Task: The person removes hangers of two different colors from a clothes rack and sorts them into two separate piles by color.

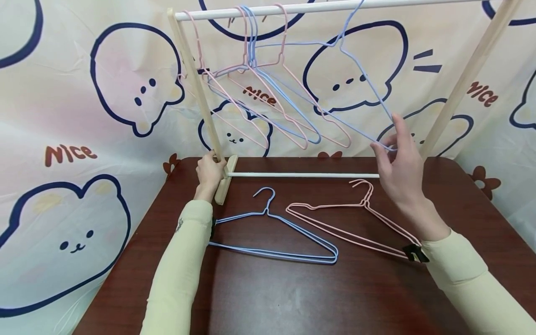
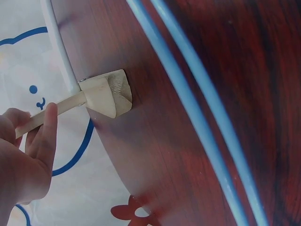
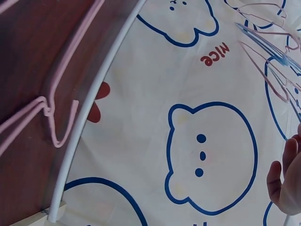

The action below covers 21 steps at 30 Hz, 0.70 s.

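Behind it all you have a printed cloth [image 1: 71,121], pale and a bit wrinkly, with bears drawn in thick blue lines. The brown surface [image 1: 272,298] ends near it, with rounded far corners and sides that slant. It is shiny with dark wood stripes, and a wide stretch lies between the flat hangers and you.

Along the back stands the rack. It has a pale wooden left post [image 1: 198,93], a right post [image 1: 470,74], a white top bar [image 1: 307,8] and a white bottom bar [image 1: 301,175], both round and smooth. The left post's foot [image 1: 226,184] is a chunky block.

The held blue hanger [image 1: 368,81] is up at the top bar, and you have lots of room along the bar between its hook and the right post. To its left hang pink hangers [image 1: 283,58] and blue hangers [image 1: 252,46], bunched close. They are thin bent triangles. On the surface lie a flat blue pair [image 1: 267,211] and a flat pink pair [image 1: 365,203], near each other.

Your right hand [image 1: 402,172] pinches the held blue hanger's low corner between thumb and fingers. Your left hand [image 1: 209,172] grips the left post just above its foot.
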Motion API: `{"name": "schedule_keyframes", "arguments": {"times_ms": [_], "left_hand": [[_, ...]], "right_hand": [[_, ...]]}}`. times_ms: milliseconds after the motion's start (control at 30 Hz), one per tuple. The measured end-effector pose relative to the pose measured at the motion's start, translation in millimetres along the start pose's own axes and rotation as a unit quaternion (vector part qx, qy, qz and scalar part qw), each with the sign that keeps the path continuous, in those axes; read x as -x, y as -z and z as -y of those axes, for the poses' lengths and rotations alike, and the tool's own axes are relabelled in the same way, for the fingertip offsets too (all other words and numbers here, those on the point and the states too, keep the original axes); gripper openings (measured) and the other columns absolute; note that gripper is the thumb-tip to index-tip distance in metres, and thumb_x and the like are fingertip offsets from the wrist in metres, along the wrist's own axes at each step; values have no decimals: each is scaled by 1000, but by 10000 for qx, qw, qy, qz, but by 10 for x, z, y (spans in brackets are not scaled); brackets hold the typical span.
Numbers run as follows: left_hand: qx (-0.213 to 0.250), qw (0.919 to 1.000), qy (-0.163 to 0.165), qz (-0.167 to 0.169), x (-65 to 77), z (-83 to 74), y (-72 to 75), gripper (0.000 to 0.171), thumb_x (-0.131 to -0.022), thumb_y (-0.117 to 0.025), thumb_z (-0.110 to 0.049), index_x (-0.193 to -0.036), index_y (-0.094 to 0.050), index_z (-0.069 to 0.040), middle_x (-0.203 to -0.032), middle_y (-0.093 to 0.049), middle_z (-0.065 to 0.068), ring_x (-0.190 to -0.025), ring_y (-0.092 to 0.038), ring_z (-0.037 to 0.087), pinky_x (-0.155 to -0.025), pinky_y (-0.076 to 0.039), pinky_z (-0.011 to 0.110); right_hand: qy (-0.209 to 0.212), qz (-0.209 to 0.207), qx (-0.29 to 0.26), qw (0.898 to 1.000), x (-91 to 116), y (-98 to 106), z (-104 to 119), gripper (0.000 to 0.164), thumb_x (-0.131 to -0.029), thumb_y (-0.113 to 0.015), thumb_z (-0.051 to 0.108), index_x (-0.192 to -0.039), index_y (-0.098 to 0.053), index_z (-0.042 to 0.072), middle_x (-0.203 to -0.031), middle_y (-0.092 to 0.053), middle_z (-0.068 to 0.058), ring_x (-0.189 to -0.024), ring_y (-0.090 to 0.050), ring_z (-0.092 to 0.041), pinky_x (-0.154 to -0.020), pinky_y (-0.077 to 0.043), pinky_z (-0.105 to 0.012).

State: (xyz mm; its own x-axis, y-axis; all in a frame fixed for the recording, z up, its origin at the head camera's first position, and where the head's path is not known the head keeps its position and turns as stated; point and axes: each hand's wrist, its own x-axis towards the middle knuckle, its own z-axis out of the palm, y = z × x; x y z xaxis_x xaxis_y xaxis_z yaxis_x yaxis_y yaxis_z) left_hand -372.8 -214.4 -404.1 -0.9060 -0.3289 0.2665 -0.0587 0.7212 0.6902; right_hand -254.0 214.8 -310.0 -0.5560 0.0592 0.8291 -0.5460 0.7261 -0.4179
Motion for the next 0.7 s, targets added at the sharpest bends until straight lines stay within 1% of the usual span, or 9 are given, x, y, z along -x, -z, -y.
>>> {"name": "schedule_keyframes", "arguments": {"times_ms": [100,267,400,533,700], "left_hand": [[-5,10000,1,-7,-1,-1,-3,27,-95,-62,-19,-119,-67,-9,-111,-73,16,-101,-70,37,-100,-47,51],[-31,10000,18,-2,-3,5,-3,27,-95,-62,-19,-120,-67,-8,-112,-73,16,-102,-70,37,-100,-47,51],[-23,10000,50,12,-2,5,-3,28,-95,-64,-19,-121,-67,-9,-113,-73,15,-103,-69,37,-101,-46,51],[-29,10000,40,25,-1,-2,-5,28,-95,-63,-20,-121,-67,-9,-112,-73,15,-102,-69,37,-100,-47,51],[-58,10000,33,22,-9,-8,-6,28,-96,-62,-20,-121,-67,-9,-112,-73,16,-102,-69,37,-99,-48,51]], "right_hand": [[-17,22,-31,10000,80,35,-21,61,-93,-68,7,-148,-43,10,-86,-59,-18,-72,-44,-7,-67,-34,-16],[-22,82,-38,10000,185,75,-48,62,-92,-67,3,-148,-42,8,-86,-58,-19,-77,-47,-11,-70,-36,-19],[-38,204,30,9998,253,109,-60,63,-92,-67,3,-149,-40,9,-87,-58,-18,-78,-48,-8,-70,-36,-17],[-103,327,54,9994,327,138,-86,64,-93,-67,3,-150,-39,10,-87,-59,-17,-78,-46,-3,-68,-36,-19],[-202,545,99,9983,422,163,-121,65,-93,-67,4,-150,-39,11,-88,-60,-15,-75,-43,1,-65,-34,-17]]}}
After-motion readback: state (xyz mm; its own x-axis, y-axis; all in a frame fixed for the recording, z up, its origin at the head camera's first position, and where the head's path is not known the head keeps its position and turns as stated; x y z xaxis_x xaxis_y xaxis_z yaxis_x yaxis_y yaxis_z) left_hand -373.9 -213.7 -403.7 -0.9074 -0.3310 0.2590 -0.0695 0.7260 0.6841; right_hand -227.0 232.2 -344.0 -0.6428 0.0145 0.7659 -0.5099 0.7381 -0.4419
